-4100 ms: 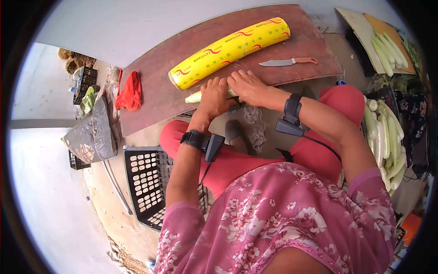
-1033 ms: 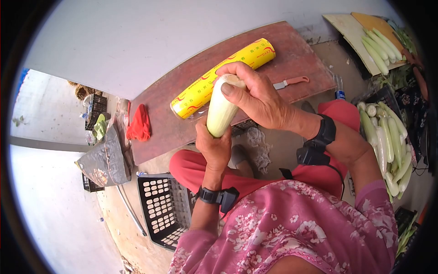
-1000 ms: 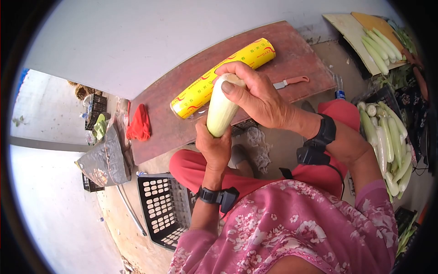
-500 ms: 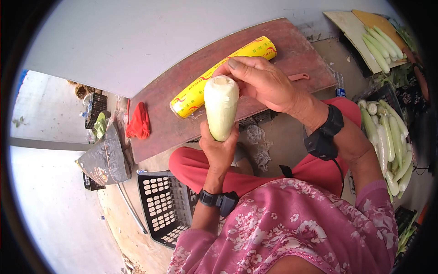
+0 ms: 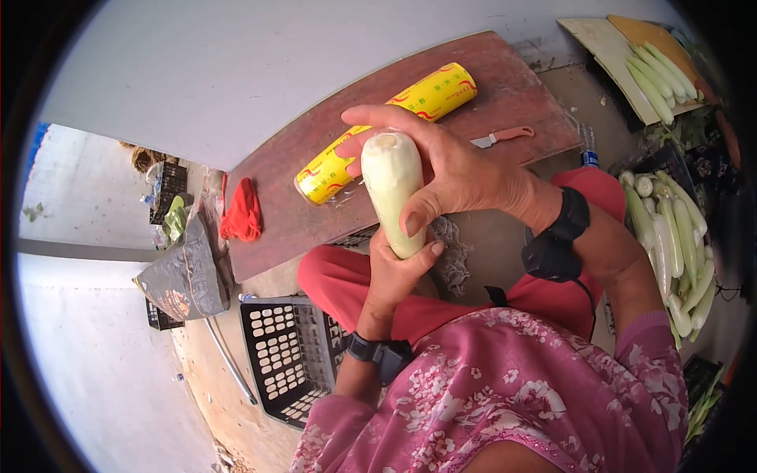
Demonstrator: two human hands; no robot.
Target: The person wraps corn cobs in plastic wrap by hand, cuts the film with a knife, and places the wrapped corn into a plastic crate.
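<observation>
A pale green, long vegetable (image 5: 393, 189) stands nearly upright in front of me, its cut end toward the camera. My left hand (image 5: 394, 268) is wrapped round its lower part. My right hand (image 5: 449, 169) lies against its right side, thumb on the front near the middle, the other fingers spread behind the upper end. Beyond the hands, a yellow roll of film (image 5: 435, 91) with red and green print lies aslant on the reddish board (image 5: 276, 158). A knife (image 5: 509, 135) with a pink handle rests on the board to the right of my right hand.
A red cloth (image 5: 242, 211) lies at the board's left end. Below it stands a black crate (image 5: 272, 359). At the right are a pile of pale green vegetables (image 5: 674, 236) and more on a panel (image 5: 611, 67). A bottle (image 5: 588, 150) stands by the board's right end.
My right hand has moved from the top of the vegetable down along its side, its fingers spreading. The vegetable has shifted slightly right and down, and the knife blade now shows.
</observation>
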